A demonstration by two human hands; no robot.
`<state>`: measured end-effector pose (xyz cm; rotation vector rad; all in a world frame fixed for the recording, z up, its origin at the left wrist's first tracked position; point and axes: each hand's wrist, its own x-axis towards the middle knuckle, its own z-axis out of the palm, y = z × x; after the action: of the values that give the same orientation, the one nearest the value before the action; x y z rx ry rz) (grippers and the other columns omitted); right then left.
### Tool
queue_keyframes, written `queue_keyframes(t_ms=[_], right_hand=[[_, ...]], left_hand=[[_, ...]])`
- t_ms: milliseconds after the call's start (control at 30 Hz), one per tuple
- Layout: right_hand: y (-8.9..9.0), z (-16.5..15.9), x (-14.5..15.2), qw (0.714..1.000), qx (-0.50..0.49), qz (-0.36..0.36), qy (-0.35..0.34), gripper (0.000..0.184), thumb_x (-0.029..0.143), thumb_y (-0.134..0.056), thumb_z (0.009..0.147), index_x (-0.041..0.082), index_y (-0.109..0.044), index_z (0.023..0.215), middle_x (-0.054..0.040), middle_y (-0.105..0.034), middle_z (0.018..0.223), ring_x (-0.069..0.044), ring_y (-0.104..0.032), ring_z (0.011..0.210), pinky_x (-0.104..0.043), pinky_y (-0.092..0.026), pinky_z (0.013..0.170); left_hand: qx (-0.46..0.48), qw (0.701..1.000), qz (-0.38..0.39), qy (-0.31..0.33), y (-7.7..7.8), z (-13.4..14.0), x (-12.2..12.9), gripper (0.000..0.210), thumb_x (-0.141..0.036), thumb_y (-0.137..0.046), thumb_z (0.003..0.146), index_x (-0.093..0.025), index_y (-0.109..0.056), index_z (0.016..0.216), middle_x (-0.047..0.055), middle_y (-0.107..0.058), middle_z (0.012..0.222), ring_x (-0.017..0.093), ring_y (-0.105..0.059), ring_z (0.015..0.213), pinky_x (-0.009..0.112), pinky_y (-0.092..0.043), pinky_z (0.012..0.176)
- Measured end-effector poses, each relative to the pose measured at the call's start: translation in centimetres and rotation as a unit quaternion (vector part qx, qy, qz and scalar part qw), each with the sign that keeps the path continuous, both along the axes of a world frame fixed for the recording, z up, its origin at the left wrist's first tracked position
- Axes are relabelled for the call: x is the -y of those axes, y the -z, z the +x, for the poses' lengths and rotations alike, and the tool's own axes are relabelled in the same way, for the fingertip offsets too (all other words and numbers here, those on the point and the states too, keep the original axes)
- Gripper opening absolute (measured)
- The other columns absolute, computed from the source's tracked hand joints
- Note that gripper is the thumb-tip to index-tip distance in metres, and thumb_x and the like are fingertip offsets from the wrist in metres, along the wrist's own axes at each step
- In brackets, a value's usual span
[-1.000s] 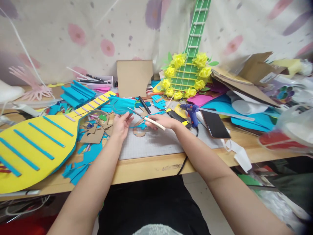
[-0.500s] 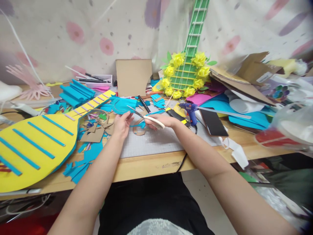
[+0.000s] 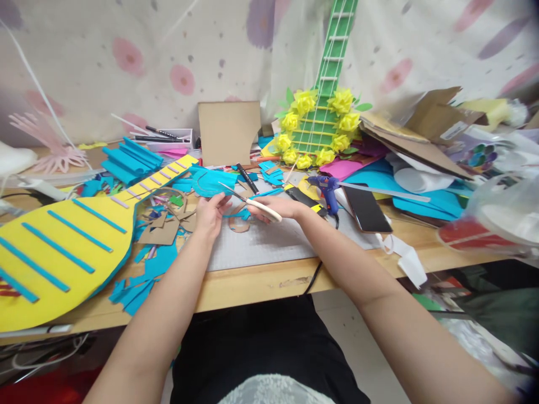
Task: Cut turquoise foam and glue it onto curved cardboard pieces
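My right hand (image 3: 275, 207) is closed on a pair of scissors (image 3: 265, 210) with white handles. Their blades point up and left, toward my left hand (image 3: 210, 215). That hand is closed on a piece of blue paper (image 3: 213, 182), which spreads out beyond its fingertips and carries a curved line. The scissor tips are close to the paper's right edge; whether they touch it I cannot tell. Under my hands, on the grey cutting mat (image 3: 261, 247), lies a small curved cardboard piece (image 3: 238, 225).
A yellow paper guitar shape (image 3: 63, 247) with blue strips lies left. At the back stands a green guitar (image 3: 314, 132) with yellow flowers. A blue glue gun (image 3: 328, 191) and a phone (image 3: 368, 209) lie right, a plastic tub (image 3: 475, 235) farther right. Cardboard scraps (image 3: 162, 231) lie left.
Both hands keep nearly the same place and grip. The scissors have shifted very slightly left, and the whole view has moved a little.
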<state>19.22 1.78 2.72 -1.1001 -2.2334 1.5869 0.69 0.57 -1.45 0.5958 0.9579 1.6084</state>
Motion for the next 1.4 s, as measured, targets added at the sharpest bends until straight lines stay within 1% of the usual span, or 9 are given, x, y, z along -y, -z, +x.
queue_keyframes(t_ms=[200, 400, 600, 733, 1000, 1233, 1333, 1400], right_hand=[[0.4, 0.0, -0.2, 1.000, 0.009, 0.012, 0.005, 0.044, 0.060, -0.056, 0.077, 0.017, -0.046, 0.072, 0.0033, -0.049, 0.058, -0.009, -0.047, 0.051, -0.022, -0.039, 0.047], [0.7, 0.2, -0.5, 1.000, 0.005, 0.027, -0.010, 0.046, 0.061, -0.058, 0.075, 0.018, -0.044, 0.067, 0.0044, -0.046, 0.054, -0.008, -0.046, 0.050, -0.021, -0.039, 0.046], [0.2, 0.3, -0.5, 1.000, 0.013, 0.006, -0.001, 0.046, 0.061, -0.058, 0.074, 0.017, -0.047, 0.072, 0.0039, -0.047, 0.057, -0.007, -0.046, 0.051, -0.020, -0.038, 0.045], [0.1, 0.4, -0.4, 1.000, 0.014, 0.008, 0.009, 0.047, 0.062, -0.058, 0.074, 0.016, -0.047, 0.073, 0.0039, -0.047, 0.058, -0.006, -0.046, 0.049, -0.020, -0.038, 0.044], [0.5, 0.6, -0.7, 1.000, -0.009, 0.022, -0.007, 0.049, 0.064, -0.056, 0.075, 0.016, -0.045, 0.067, 0.0045, -0.044, 0.052, -0.006, -0.043, 0.043, -0.020, -0.034, 0.040], [1.4, 0.5, -1.2, 1.000, -0.022, 0.011, 0.010, 0.046, 0.060, -0.060, 0.073, 0.016, -0.046, 0.066, 0.0057, -0.045, 0.049, -0.006, -0.043, 0.040, -0.020, -0.032, 0.038], [1.4, 0.6, -1.1, 1.000, -0.024, 0.003, 0.020, 0.046, 0.058, -0.062, 0.072, 0.016, -0.045, 0.065, 0.0059, -0.045, 0.048, -0.005, -0.043, 0.039, -0.019, -0.031, 0.037], [1.1, 0.8, -1.0, 0.999, -0.028, -0.012, 0.022, 0.046, 0.059, -0.063, 0.071, 0.016, -0.046, 0.068, 0.0062, -0.044, 0.048, -0.005, -0.042, 0.039, -0.018, -0.030, 0.037]], left_hand=[[0.019, 1.000, -0.008, -0.002, -0.2, 0.3, 0.1, 0.025, -0.014, -0.075, 0.051, -0.017, -0.059, 0.071, -0.002, -0.064, 0.067, 0.012, -0.063, 0.064, 0.022, -0.047, 0.058], [0.029, 0.999, -0.016, -0.005, -0.1, 0.4, 0.1, 0.022, -0.014, -0.075, 0.053, -0.017, -0.059, 0.067, -0.001, -0.065, 0.067, 0.013, -0.063, 0.066, 0.024, -0.049, 0.062], [0.048, 0.999, -0.016, -0.001, -0.2, 0.4, 0.2, 0.023, -0.012, -0.075, 0.052, -0.016, -0.059, 0.068, -0.002, -0.065, 0.067, 0.012, -0.063, 0.065, 0.023, -0.049, 0.061], [0.058, 0.998, -0.019, 0.003, -0.5, 0.5, 0.4, 0.024, -0.010, -0.076, 0.052, -0.016, -0.060, 0.068, -0.003, -0.065, 0.065, 0.010, -0.063, 0.062, 0.021, -0.048, 0.059], [0.076, 0.996, -0.042, -0.003, -0.7, 0.6, 0.4, 0.019, -0.008, -0.074, 0.056, -0.015, -0.060, 0.065, -0.002, -0.065, 0.063, 0.010, -0.063, 0.061, 0.019, -0.048, 0.058], [0.092, 0.995, -0.050, 0.000, -0.5, 0.5, 0.4, 0.013, -0.005, -0.068, 0.063, -0.014, -0.061, 0.067, -0.001, -0.065, 0.065, 0.010, -0.064, 0.063, 0.019, -0.051, 0.057], [0.089, 0.995, -0.051, 0.001, -0.5, 0.5, 0.4, 0.014, -0.005, -0.069, 0.063, -0.014, -0.060, 0.068, -0.001, -0.065, 0.065, 0.010, -0.064, 0.063, 0.018, -0.051, 0.058], [0.077, 0.996, -0.045, 0.003, -0.6, 0.6, 0.4, 0.017, -0.007, -0.071, 0.061, -0.014, -0.059, 0.068, -0.001, -0.065, 0.067, 0.009, -0.064, 0.064, 0.018, -0.052, 0.059]])
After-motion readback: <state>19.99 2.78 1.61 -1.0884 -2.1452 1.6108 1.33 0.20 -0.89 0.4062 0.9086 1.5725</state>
